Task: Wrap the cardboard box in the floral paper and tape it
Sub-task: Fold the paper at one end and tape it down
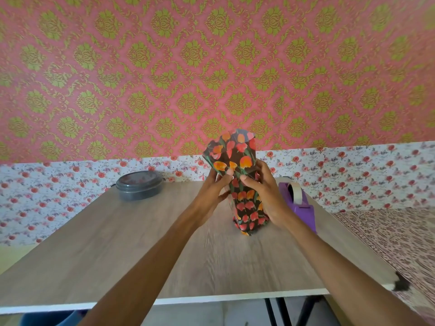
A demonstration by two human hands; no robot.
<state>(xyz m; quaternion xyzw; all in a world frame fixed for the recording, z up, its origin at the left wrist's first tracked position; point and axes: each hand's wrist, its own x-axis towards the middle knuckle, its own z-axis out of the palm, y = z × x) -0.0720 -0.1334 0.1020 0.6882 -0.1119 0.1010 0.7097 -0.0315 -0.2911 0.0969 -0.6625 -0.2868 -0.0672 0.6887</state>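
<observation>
While the table (pixel 141 243) spread wide and bare under my arms, the box (pixel 247 208) stood on end on it, and I took that box as my mark for everything else. Its long axis ran straight up from the tabletop, tilted a little away from me at the top. The cardboard itself I could not see; the paper (pixel 231 151) covered every side that faced me and rose past my fingers into an open, loose tube above.

Just right of the box, and slightly behind it, sat the tape dispenser (pixel 300 205), close to my right forearm. Well to the left of the box, near the wall, lay a round lidded tub (pixel 139 185).

My left hand (pixel 215 194) gripped the box from its left, fingers pinching the paper edge at mid-height. My right hand (pixel 263 191) clamped the box from its right, thumb across the front. The two thumbs nearly met on the near face, so both hands were closed on the one wrapped box.

I judged the open top to be the next work: it stood directly above my hands, equally near to each, while the tape lay nearer my right.
</observation>
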